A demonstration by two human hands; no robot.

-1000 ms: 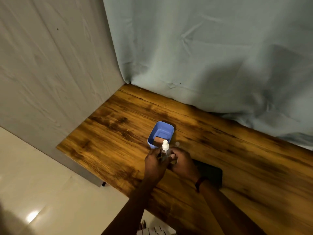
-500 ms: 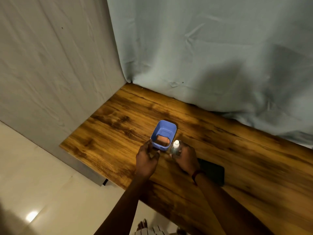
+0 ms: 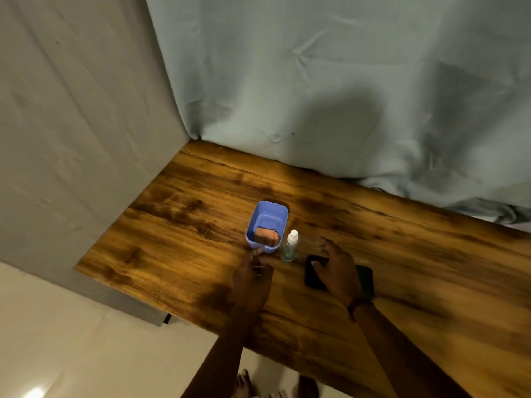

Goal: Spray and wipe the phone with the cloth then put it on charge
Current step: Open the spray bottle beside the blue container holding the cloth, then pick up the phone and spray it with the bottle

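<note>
A black phone [image 3: 314,278] lies flat on the wooden table [image 3: 178,225], its middle covered by my right hand [image 3: 336,268]. That hand is spread over the phone with its fingers apart, and its fingertips rest on the phone's left end. A small clear spray bottle [image 3: 289,246] with a white top stands upright just left of the phone, and neither hand touches it. An orange cloth [image 3: 267,235] sits folded inside a blue tub [image 3: 268,209]. My left hand [image 3: 253,278] hovers just in front of the tub, loosely curled and holding nothing.
A grey-blue curtain [image 3: 316,81] hangs along the table's back edge. A pale wall [image 3: 71,110] borders the left side. The table's front edge runs diagonally below my arms, with tiled floor [image 3: 86,354] and my bare feet beneath.
The spray bottle, held in both hands a second ago, now stands by itself on the table. My right hand let go of it and moved right onto the phone. My left hand drew back.
</note>
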